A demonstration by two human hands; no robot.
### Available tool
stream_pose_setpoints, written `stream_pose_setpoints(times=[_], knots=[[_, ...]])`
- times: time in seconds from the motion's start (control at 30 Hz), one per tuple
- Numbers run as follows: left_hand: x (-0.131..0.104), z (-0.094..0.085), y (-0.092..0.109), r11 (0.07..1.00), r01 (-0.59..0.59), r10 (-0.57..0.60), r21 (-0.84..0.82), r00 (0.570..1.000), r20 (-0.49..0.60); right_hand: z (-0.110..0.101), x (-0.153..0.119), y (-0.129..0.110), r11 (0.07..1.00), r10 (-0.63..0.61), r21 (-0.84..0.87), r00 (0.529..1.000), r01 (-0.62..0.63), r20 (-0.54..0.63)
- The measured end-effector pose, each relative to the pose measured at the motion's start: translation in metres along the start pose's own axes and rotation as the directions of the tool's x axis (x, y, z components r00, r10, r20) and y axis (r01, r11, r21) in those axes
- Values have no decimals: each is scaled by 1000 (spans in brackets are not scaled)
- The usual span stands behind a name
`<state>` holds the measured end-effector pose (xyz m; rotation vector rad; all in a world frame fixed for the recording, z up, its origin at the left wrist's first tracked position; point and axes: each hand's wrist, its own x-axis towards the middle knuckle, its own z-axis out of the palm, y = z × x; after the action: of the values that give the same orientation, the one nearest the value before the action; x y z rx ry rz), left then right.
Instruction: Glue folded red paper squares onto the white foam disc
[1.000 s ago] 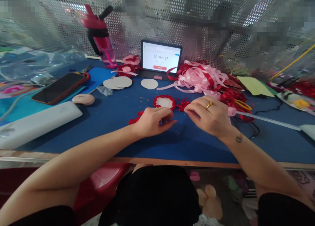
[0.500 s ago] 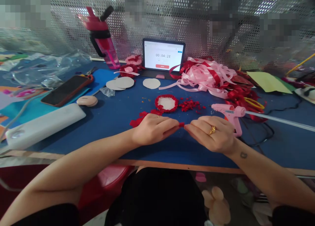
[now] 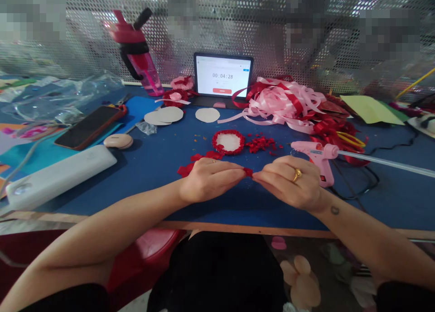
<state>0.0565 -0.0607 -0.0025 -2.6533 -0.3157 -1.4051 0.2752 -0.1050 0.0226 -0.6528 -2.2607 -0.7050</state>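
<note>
A small red piece of ribbon or fabric [image 3: 248, 171] is stretched between my two hands above the blue table. My left hand [image 3: 212, 178] pinches its left end, and my right hand [image 3: 290, 180], with a gold ring, pinches the right end. Beyond them lies a white disc edged with red bits [image 3: 228, 141]. A pile of small red rolled pieces [image 3: 260, 144] sits right of the disc. Flat red pieces [image 3: 186, 169] lie partly hidden behind my left hand. Beside my right hand rests a pink glue gun [image 3: 321, 160] with a long clear stick.
Pink and red ribbons [image 3: 282, 101] heap at the back right, near a tablet [image 3: 222, 76] showing a timer. White paper discs [image 3: 207, 115], a tilted bottle [image 3: 142, 58], a phone [image 3: 91, 126] and a long white device [image 3: 63, 176] stand or lie leftward. A black cord [image 3: 374, 185] trails rightward.
My fingertips have drawn slightly apart, and more of the red piece shows between them. The camera view has shifted a little; the other things stay put.
</note>
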Motion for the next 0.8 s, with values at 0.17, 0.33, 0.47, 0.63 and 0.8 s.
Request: stream_pose_setpoints(times=[0.17,0.33,0.47,0.63,0.8], knots=[[3,-3,2,997,52,-49,65,997,-56,5,0,2,910,341,259,940,-324,-21],[7,-7,1,995,63,-58,73,996,-64,17,-2,6,666,385,454,794,-592,470],[12,-14,0,992,99,-91,77,991,-94,24,-6,14,725,181,393,707,-566,684],[16,-18,1,987,126,-115,96,988,-107,21,-4,15,708,311,376,742,-598,594],[10,-11,2,994,56,-49,89,996,-74,19,1,1,604,443,497,781,-623,440]])
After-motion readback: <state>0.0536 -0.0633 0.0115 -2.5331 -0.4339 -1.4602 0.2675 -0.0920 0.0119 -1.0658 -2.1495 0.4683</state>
